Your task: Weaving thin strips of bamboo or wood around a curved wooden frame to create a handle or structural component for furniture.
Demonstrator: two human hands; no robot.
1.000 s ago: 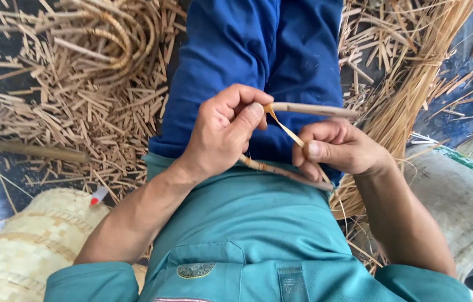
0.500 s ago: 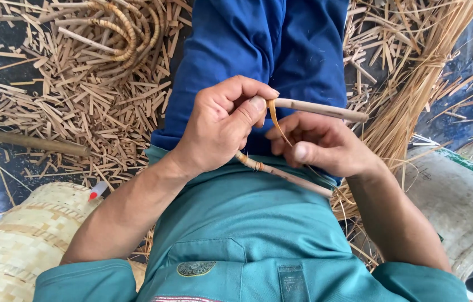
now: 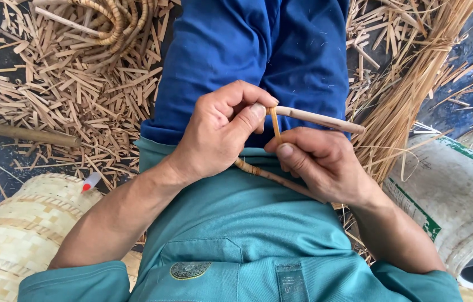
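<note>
Pale tan cane, a smooth round stick [image 3: 320, 118], lies level across the person's lap, just above the blue trousers [image 3: 259, 61]. Its near end sits at the left hand [image 3: 220, 131], whose thumb and curled fingers pinch it; its far end points out to the right, past the knuckles of the other hand. A thin, flat, golden strip of cane [image 3: 274, 124] drops straight down from that pinched end. The right hand [image 3: 320, 165] is closed, with the thumb pressing the strip's lower part against the forefinger. The two hands nearly touch at the thumbs.

Below them a second, darker cane rod wrapped with binding [image 3: 273, 178] runs slantwise, from under the left palm down to under the right palm, resting on the teal shirt [image 3: 236, 235].

The person sits on the ground. To the left lies a thick scatter of short, split cane offcuts [image 3: 69, 95], with a coil of bent cane [image 3: 110, 22] at the top and a long brown stick [image 3: 21, 134] lying across the scraps. At the lower left is a pale woven basket [image 3: 13, 240], and just beside its rim a small white marker with a red cap [image 3: 89, 182]. To the right stands a bundle of long, straw-coloured fibres [image 3: 410, 89], and beyond it a white sack with green print [image 3: 454, 190].
</note>
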